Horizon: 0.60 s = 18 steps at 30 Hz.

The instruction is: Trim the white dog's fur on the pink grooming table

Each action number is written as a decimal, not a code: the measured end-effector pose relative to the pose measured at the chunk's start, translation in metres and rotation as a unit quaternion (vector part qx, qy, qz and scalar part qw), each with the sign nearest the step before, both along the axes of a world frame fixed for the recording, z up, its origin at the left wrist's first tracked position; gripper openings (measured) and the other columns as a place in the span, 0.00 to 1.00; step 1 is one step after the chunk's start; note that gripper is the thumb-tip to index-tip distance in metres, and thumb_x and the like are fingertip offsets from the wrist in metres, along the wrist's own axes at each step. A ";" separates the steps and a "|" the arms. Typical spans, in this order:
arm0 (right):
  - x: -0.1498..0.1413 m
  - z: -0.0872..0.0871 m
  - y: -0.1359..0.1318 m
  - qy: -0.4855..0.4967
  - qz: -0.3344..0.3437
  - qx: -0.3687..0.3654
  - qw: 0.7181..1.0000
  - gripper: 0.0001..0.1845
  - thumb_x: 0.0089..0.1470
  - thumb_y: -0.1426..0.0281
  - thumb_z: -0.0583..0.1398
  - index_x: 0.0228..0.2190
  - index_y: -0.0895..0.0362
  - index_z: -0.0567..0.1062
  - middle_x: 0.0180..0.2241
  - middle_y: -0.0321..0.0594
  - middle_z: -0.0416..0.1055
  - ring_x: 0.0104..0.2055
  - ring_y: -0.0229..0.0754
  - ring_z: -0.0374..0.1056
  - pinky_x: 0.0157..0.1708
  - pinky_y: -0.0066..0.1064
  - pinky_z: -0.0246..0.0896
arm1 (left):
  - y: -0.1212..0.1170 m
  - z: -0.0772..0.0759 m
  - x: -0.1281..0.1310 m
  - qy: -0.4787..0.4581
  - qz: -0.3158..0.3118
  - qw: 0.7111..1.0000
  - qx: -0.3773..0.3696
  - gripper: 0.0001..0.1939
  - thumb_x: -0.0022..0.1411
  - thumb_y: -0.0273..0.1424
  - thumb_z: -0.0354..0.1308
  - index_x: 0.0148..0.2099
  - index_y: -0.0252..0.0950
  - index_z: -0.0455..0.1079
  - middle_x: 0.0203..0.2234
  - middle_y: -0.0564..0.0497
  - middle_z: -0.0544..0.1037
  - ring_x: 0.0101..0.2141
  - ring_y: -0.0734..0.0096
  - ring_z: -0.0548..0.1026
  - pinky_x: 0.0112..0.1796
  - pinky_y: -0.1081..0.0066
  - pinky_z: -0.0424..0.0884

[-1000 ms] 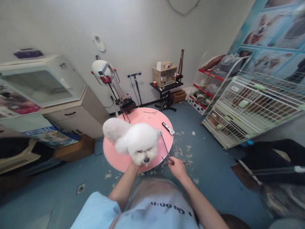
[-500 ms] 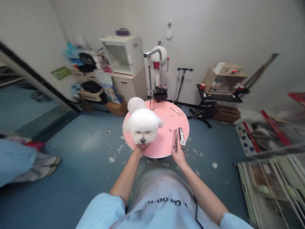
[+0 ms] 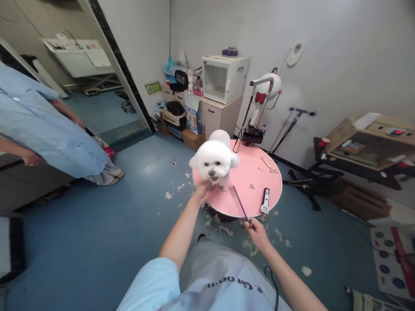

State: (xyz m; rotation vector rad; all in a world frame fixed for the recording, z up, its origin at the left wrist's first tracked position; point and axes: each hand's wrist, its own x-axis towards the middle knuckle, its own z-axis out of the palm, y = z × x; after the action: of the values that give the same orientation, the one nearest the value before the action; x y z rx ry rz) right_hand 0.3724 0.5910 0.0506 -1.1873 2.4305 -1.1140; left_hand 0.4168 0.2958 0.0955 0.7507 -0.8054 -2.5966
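A small fluffy white dog (image 3: 214, 158) stands on a round pink table (image 3: 253, 190), facing me. My left hand (image 3: 202, 191) reaches under the dog's chin and holds it there. My right hand (image 3: 256, 230) grips the end of a long purple comb (image 3: 238, 204), which points up and left over the table's near edge. On the table right of the comb lies a black and white clipper (image 3: 265, 201), and a pair of scissors (image 3: 269, 165) lies farther back.
Tufts of white fur litter the blue floor around the table. A person in a light blue top (image 3: 48, 129) stands at the left by a doorway. A white cabinet (image 3: 220, 112), a stand dryer (image 3: 264, 93) and a wooden box on a black stand (image 3: 366, 147) line the back wall.
The view has swung left, bringing the doorway and the other person into sight. My right hand has tilted the comb up off the table. My left hand stays under the dog's chin.
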 end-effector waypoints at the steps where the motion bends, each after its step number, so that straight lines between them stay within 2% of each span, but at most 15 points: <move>1: -0.007 0.015 -0.004 0.040 0.038 0.004 0.998 0.16 0.59 0.66 0.50 0.32 0.56 0.76 0.24 0.39 0.69 0.29 0.43 0.66 0.32 0.35 0.62 | -0.011 -0.003 -0.003 -0.019 -0.025 0.999 0.015 0.08 0.51 0.28 0.63 0.33 0.29 0.70 0.23 0.46 0.75 0.27 0.67 0.74 0.34 0.67 0.71; 3: -0.022 0.049 -0.019 0.127 0.131 0.011 0.983 0.13 0.57 0.70 0.52 0.32 0.55 0.77 0.23 0.37 0.67 0.28 0.40 0.65 0.40 0.38 0.61 | -0.033 0.000 -0.010 -0.034 -0.060 0.997 0.038 0.12 0.57 0.36 0.59 0.35 0.30 0.70 0.24 0.44 0.75 0.25 0.65 0.74 0.32 0.65 0.70; 5: -0.038 0.087 -0.043 0.211 0.197 0.011 0.957 0.14 0.56 0.73 0.53 0.36 0.55 0.78 0.24 0.37 0.68 0.28 0.38 0.64 0.48 0.41 0.57 | -0.051 0.011 -0.018 -0.011 -0.088 0.994 0.057 0.18 0.59 0.42 0.56 0.41 0.31 0.71 0.30 0.43 0.77 0.28 0.63 0.75 0.32 0.65 0.71; 8: -0.062 0.140 -0.081 0.304 0.174 0.051 0.935 0.16 0.56 0.72 0.53 0.40 0.54 0.78 0.28 0.40 0.69 0.32 0.40 0.64 0.53 0.43 0.50 | -0.067 0.033 -0.021 0.063 -0.116 0.989 0.071 0.23 0.58 0.45 0.57 0.50 0.34 0.70 0.41 0.43 0.77 0.39 0.58 0.76 0.40 0.62 0.72; 10: -0.075 0.160 -0.095 0.335 0.167 0.100 0.922 0.16 0.54 0.74 0.53 0.39 0.54 0.79 0.28 0.41 0.69 0.32 0.41 0.63 0.55 0.44 0.47 | -0.073 0.043 -0.014 0.083 -0.128 0.986 0.070 0.32 0.55 0.53 0.55 0.53 0.35 0.69 0.47 0.42 0.75 0.45 0.53 0.74 0.44 0.57 0.71; 11: -0.079 0.164 -0.095 0.340 0.173 0.124 0.916 0.16 0.54 0.74 0.53 0.38 0.53 0.79 0.28 0.41 0.69 0.32 0.41 0.63 0.55 0.44 0.46 | -0.076 0.047 -0.009 0.085 -0.137 0.985 0.066 0.38 0.53 0.59 0.54 0.54 0.35 0.68 0.49 0.40 0.74 0.48 0.50 0.73 0.45 0.55 0.70; 12: -0.081 0.162 -0.092 0.338 0.184 0.145 0.911 0.16 0.53 0.75 0.53 0.36 0.53 0.80 0.28 0.42 0.69 0.32 0.41 0.63 0.55 0.44 0.45 | -0.079 0.050 -0.004 0.089 -0.150 0.983 0.059 0.43 0.49 0.63 0.53 0.54 0.33 0.68 0.50 0.38 0.72 0.49 0.47 0.71 0.46 0.54 0.70; 14: -0.081 0.144 -0.077 0.312 0.202 0.178 0.911 0.15 0.52 0.76 0.54 0.33 0.53 0.80 0.29 0.42 0.70 0.33 0.42 0.63 0.56 0.44 0.43 | -0.085 0.057 0.003 0.107 -0.176 0.978 0.032 0.49 0.44 0.65 0.55 0.56 0.31 0.67 0.53 0.35 0.70 0.53 0.44 0.68 0.47 0.54 0.69; 16: -0.079 0.109 -0.057 0.253 0.204 0.211 0.922 0.14 0.50 0.76 0.55 0.32 0.54 0.79 0.29 0.42 0.70 0.34 0.42 0.65 0.54 0.43 0.46 | -0.090 0.066 0.003 0.117 -0.185 0.976 -0.002 0.46 0.43 0.59 0.62 0.57 0.33 0.67 0.55 0.37 0.68 0.53 0.46 0.67 0.48 0.56 0.69; 18: -0.077 0.066 -0.041 0.166 0.181 0.255 0.935 0.14 0.48 0.77 0.55 0.32 0.55 0.79 0.29 0.42 0.71 0.35 0.42 0.66 0.50 0.39 0.51 | -0.091 0.076 -0.007 0.073 -0.193 0.978 -0.024 0.39 0.44 0.51 0.68 0.54 0.36 0.69 0.52 0.41 0.71 0.50 0.51 0.70 0.47 0.59 0.70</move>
State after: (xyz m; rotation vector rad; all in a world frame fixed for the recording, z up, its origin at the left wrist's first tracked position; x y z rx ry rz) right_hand 0.2955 0.5498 0.1164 -1.6272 2.3581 -0.1648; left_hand 0.4103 0.2045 0.1718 0.4132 -1.0530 -2.9144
